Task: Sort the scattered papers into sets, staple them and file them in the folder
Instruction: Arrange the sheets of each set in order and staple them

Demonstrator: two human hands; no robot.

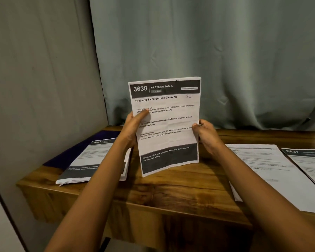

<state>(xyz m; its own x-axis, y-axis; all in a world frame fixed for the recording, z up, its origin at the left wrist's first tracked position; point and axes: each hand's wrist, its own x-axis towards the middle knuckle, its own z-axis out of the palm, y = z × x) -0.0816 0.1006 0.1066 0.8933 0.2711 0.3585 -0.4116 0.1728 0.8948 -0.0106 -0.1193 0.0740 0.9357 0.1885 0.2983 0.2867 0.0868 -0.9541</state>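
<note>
I hold a printed sheet headed "3638 Dressing Table" [168, 124] upright above the wooden table [171, 182]. My left hand [133, 126] grips its left edge, thumb lying across the front of the page. My right hand [205, 133] pinches its right edge. A small dark mark sits at the sheet's top edge; whether it is a staple I cannot tell. A stack of papers headed "2641" [91, 160] lies on a dark purple folder [76, 151] at the left. More sheets [265, 170] lie flat at the right, one headed "2437" [309, 160].
A grey-green curtain [207, 51] hangs behind the table, and a grey wall [35, 88] closes the left side. The table's front edge runs just below my forearms. No stapler is in view.
</note>
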